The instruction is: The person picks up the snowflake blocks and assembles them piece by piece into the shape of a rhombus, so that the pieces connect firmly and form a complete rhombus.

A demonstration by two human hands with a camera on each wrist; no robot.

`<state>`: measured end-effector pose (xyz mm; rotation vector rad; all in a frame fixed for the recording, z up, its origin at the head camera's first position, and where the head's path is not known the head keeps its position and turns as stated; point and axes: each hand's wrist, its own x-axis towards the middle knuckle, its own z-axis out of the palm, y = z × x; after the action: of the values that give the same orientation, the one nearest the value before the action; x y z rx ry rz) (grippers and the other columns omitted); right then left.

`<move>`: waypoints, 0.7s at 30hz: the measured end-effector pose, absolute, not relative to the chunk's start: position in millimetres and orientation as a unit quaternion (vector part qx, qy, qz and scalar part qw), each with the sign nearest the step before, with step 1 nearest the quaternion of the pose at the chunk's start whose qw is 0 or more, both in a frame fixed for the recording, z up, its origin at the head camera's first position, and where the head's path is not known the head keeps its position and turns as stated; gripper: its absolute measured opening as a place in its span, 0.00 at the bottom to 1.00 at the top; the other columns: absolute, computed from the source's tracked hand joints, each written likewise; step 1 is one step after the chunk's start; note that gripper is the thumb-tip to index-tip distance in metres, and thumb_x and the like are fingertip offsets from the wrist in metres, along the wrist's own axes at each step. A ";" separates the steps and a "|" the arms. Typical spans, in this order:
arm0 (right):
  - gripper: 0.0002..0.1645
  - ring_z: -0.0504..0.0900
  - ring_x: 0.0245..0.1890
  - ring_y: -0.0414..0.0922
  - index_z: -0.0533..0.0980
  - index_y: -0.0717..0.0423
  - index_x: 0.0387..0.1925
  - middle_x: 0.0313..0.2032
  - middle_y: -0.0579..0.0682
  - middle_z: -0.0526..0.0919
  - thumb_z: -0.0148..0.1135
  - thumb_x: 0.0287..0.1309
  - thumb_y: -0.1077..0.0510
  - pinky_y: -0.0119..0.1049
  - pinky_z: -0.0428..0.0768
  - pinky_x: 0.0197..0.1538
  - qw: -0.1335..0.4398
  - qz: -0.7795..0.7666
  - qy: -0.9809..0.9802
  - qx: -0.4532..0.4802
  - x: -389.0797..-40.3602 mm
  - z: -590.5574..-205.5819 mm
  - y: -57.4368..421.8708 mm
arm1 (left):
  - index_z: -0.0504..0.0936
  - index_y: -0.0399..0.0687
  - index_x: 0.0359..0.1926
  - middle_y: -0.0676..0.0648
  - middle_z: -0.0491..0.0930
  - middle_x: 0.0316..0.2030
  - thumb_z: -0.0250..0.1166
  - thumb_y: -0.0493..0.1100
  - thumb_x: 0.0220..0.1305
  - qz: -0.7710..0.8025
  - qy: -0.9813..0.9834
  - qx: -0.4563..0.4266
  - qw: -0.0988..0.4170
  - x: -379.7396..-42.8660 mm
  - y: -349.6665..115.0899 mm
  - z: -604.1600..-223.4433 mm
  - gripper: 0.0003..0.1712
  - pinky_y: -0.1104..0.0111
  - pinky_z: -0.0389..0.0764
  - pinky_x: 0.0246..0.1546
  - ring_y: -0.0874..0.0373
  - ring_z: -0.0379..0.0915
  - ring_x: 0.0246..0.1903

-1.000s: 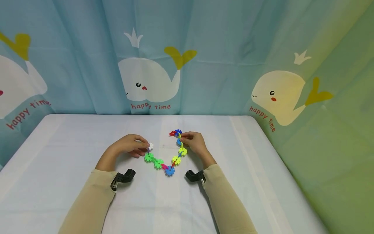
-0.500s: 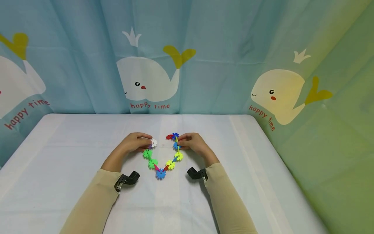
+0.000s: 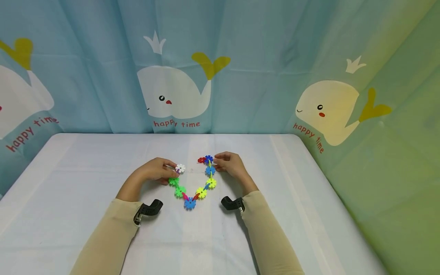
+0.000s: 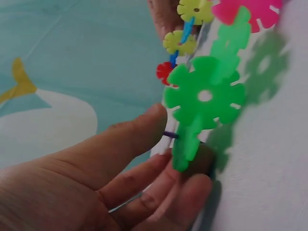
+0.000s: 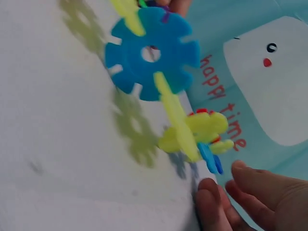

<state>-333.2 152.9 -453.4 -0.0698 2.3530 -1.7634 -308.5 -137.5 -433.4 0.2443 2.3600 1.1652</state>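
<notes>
A U-shaped chain of slotted plastic snowflake discs lies on the table, in green, blue, yellow, red, pink and white. My left hand pinches the chain's left end at a purple disc, seen edge-on beside the thumb. Just beyond these fingertips is the white disc; the green disc stands above the fingers in the left wrist view. Beside the right end, my right hand has thumb and fingers parted, holding nothing. Its fingertips are close to a dark blue disc, which joins a red disc.
A white cloth covers the table. Behind it hangs a blue-green curtain with whale prints. Black wrist mounts stick out from both beige sleeves.
The chain has shifted a little left and become a more even U. My right hand has let go of the discs and drawn slightly away. The left hand stays at its end.
</notes>
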 end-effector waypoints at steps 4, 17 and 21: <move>0.21 0.86 0.42 0.48 0.76 0.66 0.58 0.50 0.62 0.83 0.61 0.67 0.60 0.37 0.85 0.46 0.079 -0.578 0.811 -0.036 -333.4 -455.9 148.7 | 0.72 0.34 0.65 0.42 0.83 0.41 0.67 0.45 0.64 0.441 0.863 0.094 0.228 -310.1 -136.3 -437.7 0.32 0.69 0.82 0.34 0.62 0.79 0.24; 0.16 0.84 0.28 0.40 0.80 0.66 0.51 0.39 0.58 0.86 0.61 0.66 0.60 0.33 0.84 0.38 0.134 -0.575 0.806 -0.047 -329.9 -451.3 146.4 | 0.73 0.38 0.65 0.36 0.76 0.54 0.63 0.43 0.66 0.451 0.865 0.117 0.189 -311.3 -126.3 -444.8 0.29 0.66 0.84 0.35 0.55 0.75 0.39; 0.15 0.83 0.26 0.40 0.80 0.65 0.49 0.40 0.55 0.86 0.63 0.64 0.60 0.32 0.84 0.38 0.157 -0.569 0.806 -0.044 -329.3 -448.6 147.5 | 0.74 0.40 0.65 0.36 0.76 0.56 0.63 0.47 0.68 0.460 0.857 0.127 0.195 -310.4 -121.2 -445.3 0.28 0.66 0.84 0.35 0.54 0.76 0.42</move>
<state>-329.3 147.5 -448.6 -0.1271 2.3065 -1.6286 -310.4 -121.2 -445.3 0.3572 2.4018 1.2890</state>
